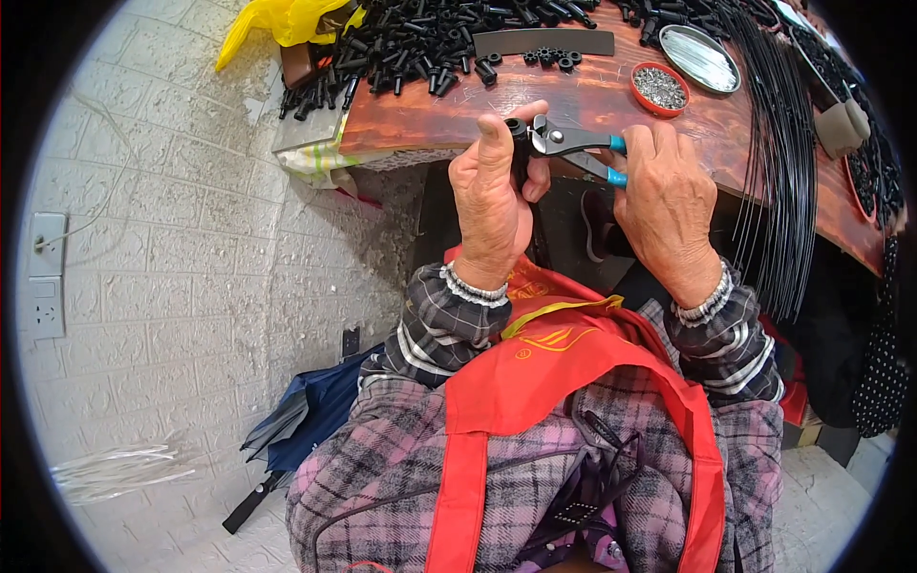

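My left hand point(488, 205) is closed around a black plastic tubular part point(520, 153), thumb on one side and fingers on the other. In my right hand point(667, 196) I grip a pair of pliers point(578, 139) by its blue handles. The plier jaws touch or nearly touch the upper end of the black part; exactly what they bite on is too small to tell. Both hands are in front of the table's near edge. Beyond them on the table lies a big heap of black plastic parts point(401, 48).
A red dish of small metal pieces point(659, 88) and an oval metal tray point(700, 59) sit on the wooden table point(420, 115). Long black rods point(778, 191) hang over its right edge. A dark strip point(544, 42) lies near small black gears point(549, 57). A folded umbrella point(310, 411) leans by the wall.
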The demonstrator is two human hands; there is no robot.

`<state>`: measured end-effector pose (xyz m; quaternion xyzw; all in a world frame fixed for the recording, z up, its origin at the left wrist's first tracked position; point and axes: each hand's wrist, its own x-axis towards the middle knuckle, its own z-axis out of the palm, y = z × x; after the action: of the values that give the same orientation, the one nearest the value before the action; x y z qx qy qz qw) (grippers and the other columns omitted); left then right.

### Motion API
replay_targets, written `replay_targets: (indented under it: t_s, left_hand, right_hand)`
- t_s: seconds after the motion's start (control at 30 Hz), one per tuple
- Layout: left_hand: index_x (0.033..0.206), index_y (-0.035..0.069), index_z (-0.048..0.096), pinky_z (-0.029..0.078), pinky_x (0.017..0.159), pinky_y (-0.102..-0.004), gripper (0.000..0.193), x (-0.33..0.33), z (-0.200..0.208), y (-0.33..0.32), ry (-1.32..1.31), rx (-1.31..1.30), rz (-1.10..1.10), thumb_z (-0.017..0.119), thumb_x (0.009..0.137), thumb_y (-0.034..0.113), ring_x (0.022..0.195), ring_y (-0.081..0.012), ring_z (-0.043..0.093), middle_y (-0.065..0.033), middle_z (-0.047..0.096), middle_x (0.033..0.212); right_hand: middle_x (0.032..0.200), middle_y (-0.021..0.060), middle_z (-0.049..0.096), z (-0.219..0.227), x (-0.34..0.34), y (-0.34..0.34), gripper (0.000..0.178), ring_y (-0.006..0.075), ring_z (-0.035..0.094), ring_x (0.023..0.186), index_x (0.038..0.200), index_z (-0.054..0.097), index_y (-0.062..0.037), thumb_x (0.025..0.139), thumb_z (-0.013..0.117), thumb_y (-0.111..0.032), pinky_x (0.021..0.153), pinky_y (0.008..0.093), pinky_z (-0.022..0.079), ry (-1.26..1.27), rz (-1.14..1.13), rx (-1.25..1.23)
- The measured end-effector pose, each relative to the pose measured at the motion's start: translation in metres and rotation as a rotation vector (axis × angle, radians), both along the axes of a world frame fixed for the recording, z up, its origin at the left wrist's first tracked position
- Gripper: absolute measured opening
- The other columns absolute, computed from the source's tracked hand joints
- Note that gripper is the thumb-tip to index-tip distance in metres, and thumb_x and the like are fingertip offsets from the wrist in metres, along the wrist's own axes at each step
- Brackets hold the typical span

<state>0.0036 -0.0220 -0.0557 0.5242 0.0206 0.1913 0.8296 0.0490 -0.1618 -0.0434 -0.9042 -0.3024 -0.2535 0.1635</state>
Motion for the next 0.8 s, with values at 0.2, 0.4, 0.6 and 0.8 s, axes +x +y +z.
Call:
replay_targets:
  t_s: [0.2, 0.4, 0.6, 0.8]
  left_hand:
    - [0.108, -0.001, 0.052, 0.026, 0.043, -0.0187, 0.05, -0.001, -0.001, -0.005, -0.04, -0.145, -0.041, 0.041, 0.087, 0.043, 0.047, -0.0054, 0.033, 0.0003, 0.043, 0.056]
    - [0.115, -0.003, 0.042, 0.028, 0.044, -0.0199, 0.058, -0.001, -0.005, 0.02, -0.092, -0.103, 0.019, 0.038, 0.086, 0.047, 0.048, -0.0066, 0.034, 0.001, 0.04, 0.056]
    - [0.077, 0.002, 0.049, 0.033, 0.049, -0.024, 0.049, -0.001, -0.009, 0.024, -0.071, -0.108, -0.099, 0.039, 0.085, 0.049, 0.053, -0.0107, 0.039, -0.0024, 0.043, 0.06]
    - [0.08, 0.002, 0.05, 0.04, 0.061, -0.025, 0.048, 0.008, -0.009, 0.005, -0.052, 0.157, -0.137, 0.038, 0.086, 0.048, 0.06, -0.0123, 0.047, -0.0045, 0.05, 0.066]
  right_hand:
    - [0.06, 0.0151, 0.052, 0.0, -0.003, -0.001, 0.013, 0.0348, 0.052, 0.059, 0.078, 0.049, -0.0031, 0.075, 0.055, -0.014, 0.052, 0.0426, 0.039, 0.355, 0.095, 0.107]
    - [0.055, 0.0163, 0.05, 0.015, -0.004, -0.037, 0.018, 0.0342, 0.051, 0.054, 0.074, 0.051, -0.0004, 0.079, 0.051, -0.018, 0.051, 0.0392, 0.038, 0.443, 0.048, 0.164]
    - [0.056, 0.0021, 0.048, 0.04, -0.014, -0.083, 0.017, 0.0094, 0.046, 0.05, 0.071, 0.049, -0.0001, 0.08, 0.048, -0.015, 0.048, 0.0241, 0.038, 1.062, 0.085, 0.392]
    - [0.058, 0.0071, 0.049, 0.04, 0.068, -0.08, 0.015, 0.0152, 0.049, 0.056, 0.073, 0.05, 0.0014, 0.067, 0.058, -0.01, 0.054, 0.0292, 0.04, 0.593, 0.088, 0.08]
